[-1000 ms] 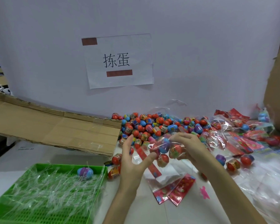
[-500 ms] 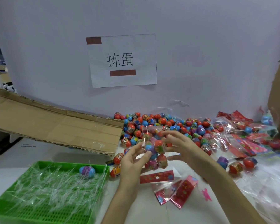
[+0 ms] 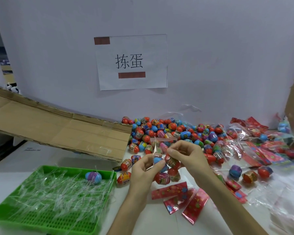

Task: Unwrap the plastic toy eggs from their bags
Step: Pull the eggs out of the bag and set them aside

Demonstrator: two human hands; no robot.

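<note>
Left hand (image 3: 143, 173): pinches bag (image 3: 161, 160) at the blue egg (image 3: 157, 161).
Right hand (image 3: 187, 156): grips bag just beside left fingers.
Technique: probably part film gently, supporting the eggs below.

Glossy plastic eggs (image 3: 161, 131), matt cardboard (image 3: 61, 133)

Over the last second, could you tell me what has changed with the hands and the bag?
Both hands, left hand and right hand, turned the clear bag of eggs upright, its red header gone from view. Grip unchanged; the green tray with its blue egg stayed put.
</note>
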